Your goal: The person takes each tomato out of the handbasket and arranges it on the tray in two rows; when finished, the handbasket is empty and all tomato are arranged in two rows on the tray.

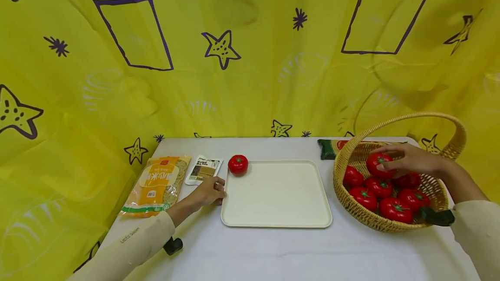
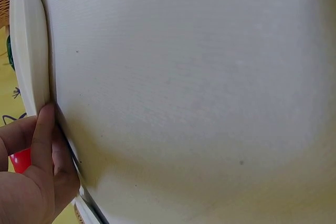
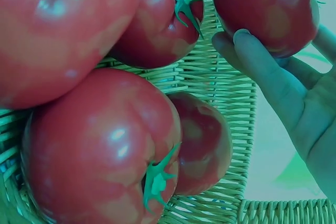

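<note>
At the left edge of a cream rectangular tray (image 1: 277, 198), my left hand (image 1: 208, 191) grips the rim; in the left wrist view the thumb and fingers meet the tray's edge (image 2: 32, 51). One red tomato (image 1: 238, 165) sits at the tray's far left corner. Over on the right, my right hand (image 1: 419, 159) holds another tomato (image 1: 377, 165) inside a wicker basket (image 1: 340, 190). The right wrist view shows fingertips against this held tomato (image 3: 268, 11), above the woven wall. Several more tomatoes (image 1: 396, 210) lie in the basket below it.
An orange-and-clear food packet (image 1: 158, 181) and a small white-and-brown pouch (image 1: 203, 170) lie left of the tray. A green package (image 1: 326, 149) lies partly behind the basket. The basket's tall handle (image 1: 406, 117) arches over it. A yellow patterned curtain (image 1: 258, 94) hangs behind the table.
</note>
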Motion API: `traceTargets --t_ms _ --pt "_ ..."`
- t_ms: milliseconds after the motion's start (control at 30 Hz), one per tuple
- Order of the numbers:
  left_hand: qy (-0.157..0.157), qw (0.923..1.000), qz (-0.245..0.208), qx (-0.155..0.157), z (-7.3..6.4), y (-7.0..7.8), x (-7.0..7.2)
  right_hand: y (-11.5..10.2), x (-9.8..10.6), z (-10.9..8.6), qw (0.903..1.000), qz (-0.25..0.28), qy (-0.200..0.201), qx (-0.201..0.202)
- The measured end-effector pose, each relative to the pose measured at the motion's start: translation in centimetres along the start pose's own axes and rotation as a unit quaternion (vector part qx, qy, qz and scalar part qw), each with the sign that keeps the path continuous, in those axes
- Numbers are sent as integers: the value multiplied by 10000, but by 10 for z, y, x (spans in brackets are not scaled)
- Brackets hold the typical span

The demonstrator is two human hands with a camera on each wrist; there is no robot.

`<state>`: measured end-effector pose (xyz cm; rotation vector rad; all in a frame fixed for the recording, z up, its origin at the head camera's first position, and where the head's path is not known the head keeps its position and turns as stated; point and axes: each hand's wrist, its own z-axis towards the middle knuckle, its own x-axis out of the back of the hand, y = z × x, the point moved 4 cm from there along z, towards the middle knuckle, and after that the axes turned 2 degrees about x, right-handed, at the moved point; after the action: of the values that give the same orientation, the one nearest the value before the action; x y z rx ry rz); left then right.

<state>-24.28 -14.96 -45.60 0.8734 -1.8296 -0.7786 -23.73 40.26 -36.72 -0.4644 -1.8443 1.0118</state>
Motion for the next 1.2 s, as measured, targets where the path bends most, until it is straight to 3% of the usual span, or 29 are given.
traceTargets --t_ms 533,1200 --pt "-124 9996 -256 -86 4 -5 -1 -14 -13 -14 9988 -489 -88 -7" --pt "-92 9998 -172 -57 2 -3 -1 -46 -42 -22 9949 -124 -624 784"
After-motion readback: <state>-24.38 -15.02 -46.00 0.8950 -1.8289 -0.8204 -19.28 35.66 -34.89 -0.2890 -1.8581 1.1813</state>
